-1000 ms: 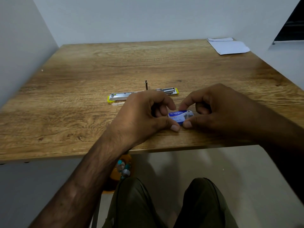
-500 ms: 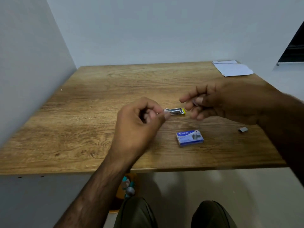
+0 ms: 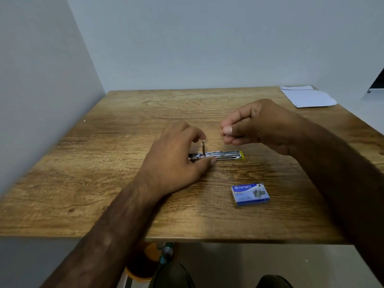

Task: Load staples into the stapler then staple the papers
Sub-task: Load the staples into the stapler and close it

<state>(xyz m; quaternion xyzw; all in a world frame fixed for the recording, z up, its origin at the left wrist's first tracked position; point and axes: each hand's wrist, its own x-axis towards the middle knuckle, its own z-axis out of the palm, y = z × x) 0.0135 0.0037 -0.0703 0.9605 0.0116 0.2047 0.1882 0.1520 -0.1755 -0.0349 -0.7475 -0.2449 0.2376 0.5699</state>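
Observation:
The stapler [image 3: 226,155], silver with a yellow tip, lies open on the wooden table [image 3: 104,183], and a thin pin stands up from it. My left hand [image 3: 176,161] grips its left part, thumb on the near side and index finger curled above the pin. My right hand [image 3: 255,127] hovers just above and right of the stapler. Its fingertips are pinched on something small that looks like a strip of staples, almost wholly hidden. The blue staple box [image 3: 250,193] lies shut near the front edge, apart from both hands. The white papers [image 3: 307,97] sit at the far right corner.
Grey walls close the table in at the left and back. Under the front edge an orange container with bottles [image 3: 149,260] stands on the floor beside my knees. My right forearm covers the table's right side.
Both hands have left the staple box, which now lies alone on the table. My left hand went to the stapler and took hold of it. My right hand rose above it, fingertips pinched.

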